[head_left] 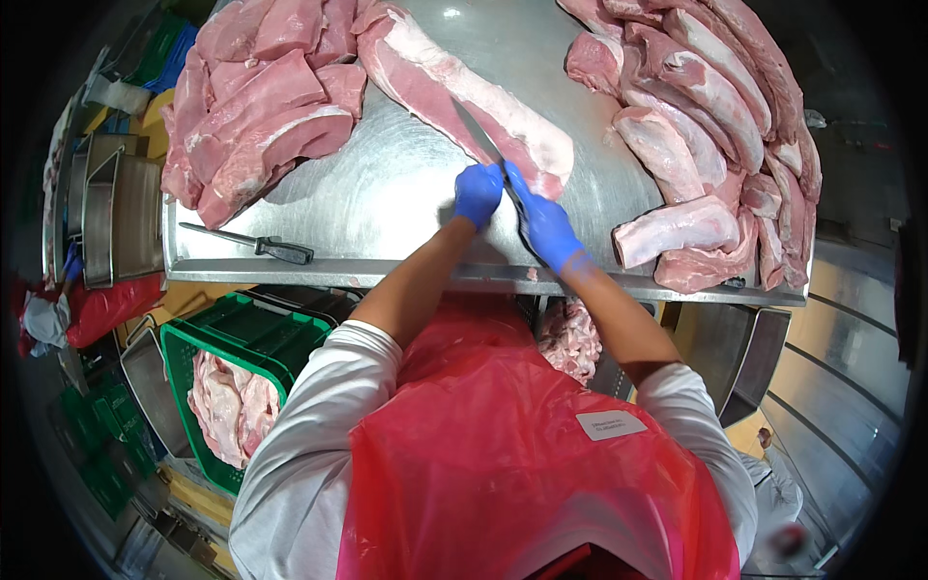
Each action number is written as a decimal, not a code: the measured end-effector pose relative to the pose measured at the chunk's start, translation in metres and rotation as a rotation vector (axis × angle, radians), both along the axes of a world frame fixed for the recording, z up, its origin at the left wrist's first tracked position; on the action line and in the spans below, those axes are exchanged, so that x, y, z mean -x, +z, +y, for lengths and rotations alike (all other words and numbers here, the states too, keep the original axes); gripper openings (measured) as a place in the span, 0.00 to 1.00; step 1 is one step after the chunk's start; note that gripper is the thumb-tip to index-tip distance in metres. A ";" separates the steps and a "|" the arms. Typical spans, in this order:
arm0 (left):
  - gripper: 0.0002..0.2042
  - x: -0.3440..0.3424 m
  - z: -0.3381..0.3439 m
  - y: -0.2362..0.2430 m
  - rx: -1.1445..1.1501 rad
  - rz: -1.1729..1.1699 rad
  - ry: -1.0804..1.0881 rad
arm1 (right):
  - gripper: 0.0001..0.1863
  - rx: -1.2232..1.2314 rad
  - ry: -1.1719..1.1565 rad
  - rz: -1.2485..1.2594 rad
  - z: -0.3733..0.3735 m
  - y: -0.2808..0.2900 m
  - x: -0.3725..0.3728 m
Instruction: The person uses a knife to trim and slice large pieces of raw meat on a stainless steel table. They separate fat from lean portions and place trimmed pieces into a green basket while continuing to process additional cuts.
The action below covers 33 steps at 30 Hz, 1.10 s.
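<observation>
My right hand (548, 227), in a blue glove, is closed round the dark handle of a knife (474, 128). Its blade points up and to the left, over the near edge of a long pale strip of meat (464, 87). Close beside the knife's handle end, my left hand (478, 195), also gloved in blue, is closed; whatever it grips is hidden. The strip lies slantwise across the metal table (367, 217), white fat along its upper side and pink flesh along its lower side.
Cut meat pieces (256, 116) are heaped at the left, and long strips (696, 97) at the right. A second, dark-handled knife (280, 251) lies near the table's front left edge. Below stand a green crate (246, 333) holding meat and a metal bin (749, 362).
</observation>
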State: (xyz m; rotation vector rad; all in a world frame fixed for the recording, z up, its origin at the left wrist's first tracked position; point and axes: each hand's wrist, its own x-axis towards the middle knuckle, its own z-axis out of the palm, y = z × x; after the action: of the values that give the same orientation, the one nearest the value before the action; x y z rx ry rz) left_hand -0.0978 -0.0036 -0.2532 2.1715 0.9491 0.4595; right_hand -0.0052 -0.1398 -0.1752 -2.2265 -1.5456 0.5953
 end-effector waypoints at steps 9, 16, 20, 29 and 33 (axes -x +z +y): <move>0.06 0.033 0.011 -0.014 -0.436 -0.181 -0.236 | 0.42 0.027 0.062 0.192 -0.045 0.021 0.013; 0.03 0.026 0.034 -0.015 -0.593 -0.127 -0.288 | 0.43 -0.185 -0.053 0.058 0.044 -0.029 0.040; 0.02 0.071 0.070 0.004 -0.658 0.065 -0.054 | 0.39 -0.113 -0.146 0.085 0.043 -0.007 0.046; 0.22 0.007 0.026 0.011 0.595 0.080 -0.026 | 0.40 -0.088 -0.281 -0.039 -0.058 0.043 0.016; 0.12 -0.006 0.016 -0.011 -0.287 0.220 -0.090 | 0.40 -0.068 -0.313 -0.007 -0.052 0.045 0.017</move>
State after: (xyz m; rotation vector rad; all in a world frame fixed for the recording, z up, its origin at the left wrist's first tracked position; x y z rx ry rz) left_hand -0.0923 0.0128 -0.2639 2.5546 0.9428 0.3341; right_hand -0.0225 -0.1922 -0.1300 -2.3532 -1.1656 0.4336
